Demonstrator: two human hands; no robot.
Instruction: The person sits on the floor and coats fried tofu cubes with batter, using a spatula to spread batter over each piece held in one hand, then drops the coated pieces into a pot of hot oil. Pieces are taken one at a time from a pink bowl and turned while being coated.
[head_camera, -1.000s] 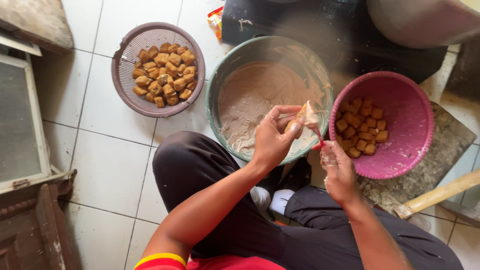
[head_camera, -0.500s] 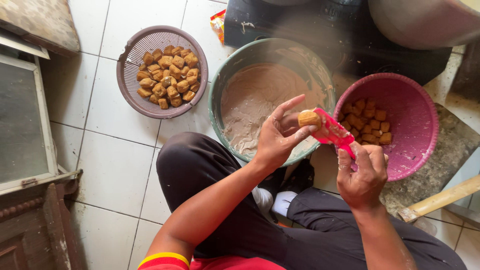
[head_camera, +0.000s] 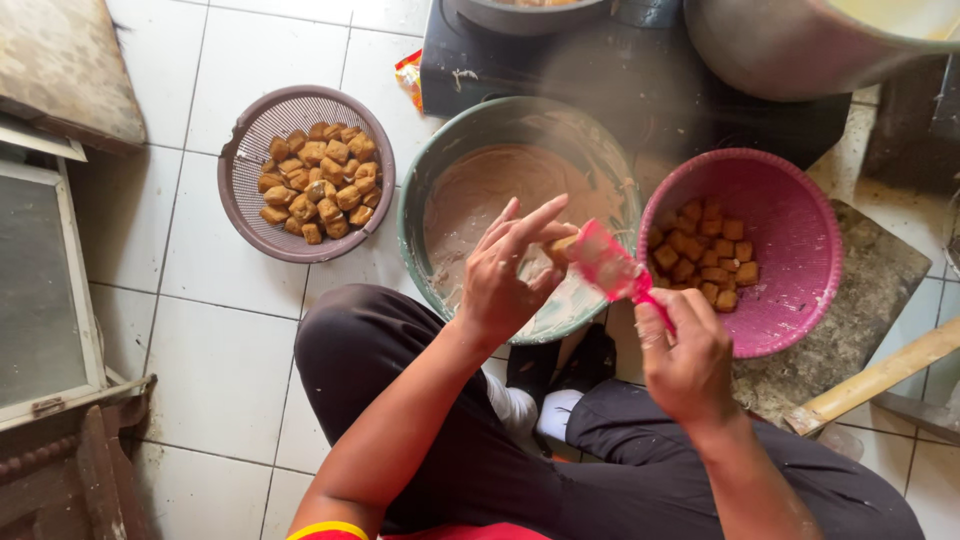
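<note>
My left hand (head_camera: 505, 275) pinches a golden fried tofu piece (head_camera: 562, 247) over the green bowl (head_camera: 425, 190), which holds pale brown batter (head_camera: 490, 185). My right hand (head_camera: 688, 350) grips a pink plastic spoon (head_camera: 612, 268) by its handle, the spoon's blade pressed against the tofu piece. Both hands hover above the bowl's near rim, over my knees in black trousers.
A grey-purple colander (head_camera: 245, 210) of fried tofu pieces sits on the white tiles at left. A pink basket (head_camera: 800, 310) with more tofu pieces stands at right. A dark stove (head_camera: 650, 90) and a large metal pot (head_camera: 780, 50) are behind. A wooden stick (head_camera: 880, 375) lies at right.
The spoon has come up from below my right hand to meet the tofu piece. My left hand has turned slightly, fingers spread, still holding the piece over the bowl.
</note>
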